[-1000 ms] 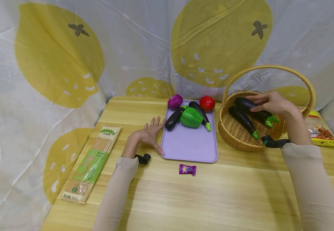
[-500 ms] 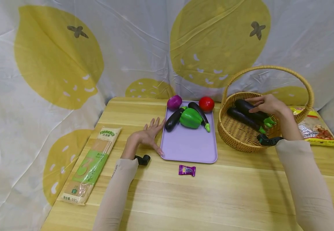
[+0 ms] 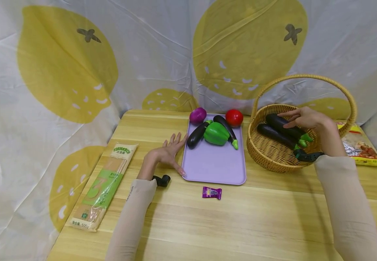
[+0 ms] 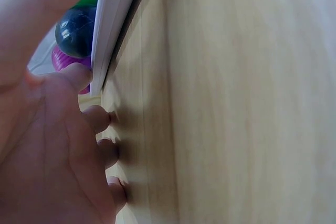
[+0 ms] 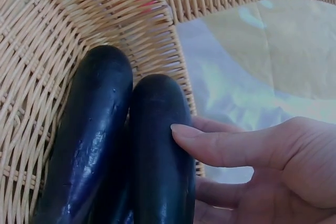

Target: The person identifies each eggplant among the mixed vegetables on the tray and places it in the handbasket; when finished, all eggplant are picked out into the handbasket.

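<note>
My left hand [image 3: 167, 154] has its fingers spread beside the lilac tray [image 3: 214, 166], with fingertips on the table and thumb by the tray's left edge. On the tray lie a green bell pepper [image 3: 216, 134], dark eggplants [image 3: 195, 137], a purple onion [image 3: 197, 115] and a red tomato [image 3: 234, 117]. Over the wicker basket [image 3: 256, 154], my right hand [image 3: 309, 119] holds the upper eggplant [image 5: 160, 150], thumb on its face and other fingers at its side. Another eggplant [image 5: 89, 140] lies alongside in the basket. A third shows partly between them.
A spaghetti pack [image 3: 103, 188] lies at the left of the wooden table. One small purple wrapped candy [image 3: 212, 193] sits in front of the tray. Behind the basket's right side is a yellow food packet [image 3: 362, 148]. The basket's tall handle [image 3: 305, 76] arches over the right hand.
In the basket, the lower eggplant's stem end has swung right, closer to the upper one. My right hand has shifted only slightly on its eggplant. My left hand stays put.
</note>
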`<state>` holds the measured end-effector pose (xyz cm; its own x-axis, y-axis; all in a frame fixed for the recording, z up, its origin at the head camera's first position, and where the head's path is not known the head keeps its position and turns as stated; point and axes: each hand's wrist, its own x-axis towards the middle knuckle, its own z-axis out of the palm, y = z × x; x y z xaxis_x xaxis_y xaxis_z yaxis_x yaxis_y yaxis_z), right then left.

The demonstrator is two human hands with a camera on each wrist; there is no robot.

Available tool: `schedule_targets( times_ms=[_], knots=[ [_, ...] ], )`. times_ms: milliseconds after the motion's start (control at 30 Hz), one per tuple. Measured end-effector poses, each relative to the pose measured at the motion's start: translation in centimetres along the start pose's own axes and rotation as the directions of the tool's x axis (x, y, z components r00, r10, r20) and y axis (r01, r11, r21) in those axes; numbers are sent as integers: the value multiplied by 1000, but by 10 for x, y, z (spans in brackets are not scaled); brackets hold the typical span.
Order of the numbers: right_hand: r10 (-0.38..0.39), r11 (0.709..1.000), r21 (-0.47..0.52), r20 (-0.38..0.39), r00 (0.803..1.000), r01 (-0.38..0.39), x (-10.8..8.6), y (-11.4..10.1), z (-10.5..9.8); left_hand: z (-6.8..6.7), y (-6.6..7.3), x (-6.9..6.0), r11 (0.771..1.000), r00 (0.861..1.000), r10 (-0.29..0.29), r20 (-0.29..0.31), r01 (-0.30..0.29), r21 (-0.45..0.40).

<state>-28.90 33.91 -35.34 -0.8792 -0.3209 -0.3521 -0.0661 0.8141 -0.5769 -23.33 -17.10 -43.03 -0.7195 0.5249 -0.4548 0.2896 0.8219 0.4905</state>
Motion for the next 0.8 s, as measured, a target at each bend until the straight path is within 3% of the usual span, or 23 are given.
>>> schedule_targets(
  times_ms=[400, 800],
  knots=[
    [-18, 994, -104, -21, 1000, 16, 8, 3, 2, 0, 0, 0, 1000, 1000, 8, -5, -8, -16],
    [27, 996, 84, -11, 1000, -26, 13, -2, 13, 1, -2, 1, 1000, 1000, 7, -4, -7, 0]
  ],
)
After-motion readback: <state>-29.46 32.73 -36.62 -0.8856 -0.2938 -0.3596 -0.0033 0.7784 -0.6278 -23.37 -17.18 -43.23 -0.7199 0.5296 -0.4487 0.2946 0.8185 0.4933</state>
